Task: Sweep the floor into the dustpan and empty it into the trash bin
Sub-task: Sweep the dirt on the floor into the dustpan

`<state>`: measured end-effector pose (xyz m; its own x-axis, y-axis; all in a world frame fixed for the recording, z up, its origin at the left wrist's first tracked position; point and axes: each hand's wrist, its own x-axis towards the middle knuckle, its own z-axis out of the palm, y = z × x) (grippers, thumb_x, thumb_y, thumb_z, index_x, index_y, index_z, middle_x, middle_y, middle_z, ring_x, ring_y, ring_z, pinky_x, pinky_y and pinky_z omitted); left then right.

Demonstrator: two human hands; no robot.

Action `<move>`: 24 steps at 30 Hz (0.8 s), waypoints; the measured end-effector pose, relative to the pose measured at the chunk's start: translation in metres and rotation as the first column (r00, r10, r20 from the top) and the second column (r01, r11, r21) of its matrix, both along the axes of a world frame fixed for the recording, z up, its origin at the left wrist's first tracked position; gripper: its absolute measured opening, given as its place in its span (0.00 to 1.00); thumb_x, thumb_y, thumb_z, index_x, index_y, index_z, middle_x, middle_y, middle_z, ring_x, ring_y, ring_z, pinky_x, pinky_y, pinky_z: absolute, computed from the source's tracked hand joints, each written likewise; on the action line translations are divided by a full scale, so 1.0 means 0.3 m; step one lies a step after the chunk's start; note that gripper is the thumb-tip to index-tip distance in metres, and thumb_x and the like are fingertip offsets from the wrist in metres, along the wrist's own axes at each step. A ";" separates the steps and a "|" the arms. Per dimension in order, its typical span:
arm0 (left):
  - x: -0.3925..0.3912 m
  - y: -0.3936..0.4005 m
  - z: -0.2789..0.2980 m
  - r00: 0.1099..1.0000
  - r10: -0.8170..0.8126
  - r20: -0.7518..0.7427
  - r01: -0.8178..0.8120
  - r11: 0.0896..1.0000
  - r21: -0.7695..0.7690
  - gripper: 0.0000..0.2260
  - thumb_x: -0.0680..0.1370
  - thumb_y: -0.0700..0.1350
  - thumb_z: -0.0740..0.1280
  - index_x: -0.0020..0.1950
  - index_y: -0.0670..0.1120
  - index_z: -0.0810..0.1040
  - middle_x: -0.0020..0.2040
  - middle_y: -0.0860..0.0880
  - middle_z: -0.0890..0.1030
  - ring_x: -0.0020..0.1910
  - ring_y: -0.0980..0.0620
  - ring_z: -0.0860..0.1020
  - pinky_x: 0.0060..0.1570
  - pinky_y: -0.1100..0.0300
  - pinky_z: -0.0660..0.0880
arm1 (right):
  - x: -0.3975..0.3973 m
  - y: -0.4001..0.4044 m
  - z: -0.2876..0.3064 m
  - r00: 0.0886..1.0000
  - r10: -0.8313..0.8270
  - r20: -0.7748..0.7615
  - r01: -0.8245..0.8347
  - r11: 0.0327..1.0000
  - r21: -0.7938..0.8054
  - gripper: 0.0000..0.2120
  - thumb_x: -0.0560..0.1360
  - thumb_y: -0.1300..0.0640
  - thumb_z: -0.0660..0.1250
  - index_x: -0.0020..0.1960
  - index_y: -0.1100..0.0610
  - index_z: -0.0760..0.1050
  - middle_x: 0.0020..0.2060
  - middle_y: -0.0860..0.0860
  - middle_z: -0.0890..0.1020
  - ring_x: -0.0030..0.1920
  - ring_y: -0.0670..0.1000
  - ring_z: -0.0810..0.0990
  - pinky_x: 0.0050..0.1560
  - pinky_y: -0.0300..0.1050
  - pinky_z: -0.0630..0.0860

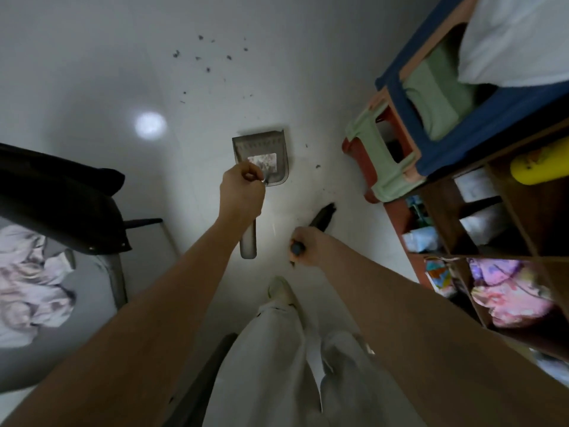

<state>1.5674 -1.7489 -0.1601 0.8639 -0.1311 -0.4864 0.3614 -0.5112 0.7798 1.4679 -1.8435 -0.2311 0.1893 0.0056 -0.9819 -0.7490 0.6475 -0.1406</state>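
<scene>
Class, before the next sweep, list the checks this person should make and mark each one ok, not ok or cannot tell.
1. Left hand grips the dustpan: ok.
2. Right hand grips the brush: ok.
3. Dustpan mouth faces the far dirt specks: ok.
4. Dustpan lip flat on the floor: cannot tell.
5. All dirt gathered: not ok, specks lie beyond the dustpan and beside the stool.
6. Trash bin within reach: cannot tell, none in view.

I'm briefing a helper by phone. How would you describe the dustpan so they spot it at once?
Start at the pale floor in front of the person's feet. Mid-floor, under the left hand, lies the dustpan: flat grey plastic with a long handle, unlike the dark brush in the right hand.
</scene>
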 end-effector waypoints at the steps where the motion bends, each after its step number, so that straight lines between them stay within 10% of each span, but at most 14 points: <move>1: 0.013 0.007 -0.001 1.000 0.005 -0.001 -0.005 1.000 -0.002 0.16 0.70 0.28 0.53 0.37 0.47 0.73 0.33 0.47 0.72 0.27 0.48 0.69 0.23 0.64 0.67 | 0.030 -0.002 0.001 1.000 -0.028 0.003 0.028 1.000 0.000 0.11 0.79 0.69 0.53 0.39 0.60 0.64 0.33 0.54 0.68 0.29 0.47 0.68 0.18 0.31 0.68; 7: 0.066 0.057 0.002 1.000 0.022 -0.011 -0.022 1.000 0.006 0.15 0.72 0.30 0.55 0.37 0.48 0.74 0.33 0.48 0.73 0.26 0.50 0.69 0.26 0.62 0.68 | 0.102 -0.067 0.042 0.995 0.098 -0.011 -0.098 0.994 -0.048 0.13 0.78 0.68 0.53 0.36 0.59 0.64 0.27 0.52 0.66 0.13 0.45 0.65 0.17 0.30 0.65; 24: -0.169 -0.248 0.134 0.990 -0.130 0.063 0.131 0.991 -0.007 0.12 0.73 0.32 0.56 0.38 0.46 0.74 0.33 0.48 0.73 0.26 0.49 0.69 0.22 0.65 0.67 | -0.551 -0.399 0.225 0.881 0.388 -0.272 -0.457 0.847 -0.272 0.07 0.79 0.65 0.57 0.43 0.66 0.70 0.33 0.58 0.70 0.29 0.52 0.72 0.25 0.40 0.69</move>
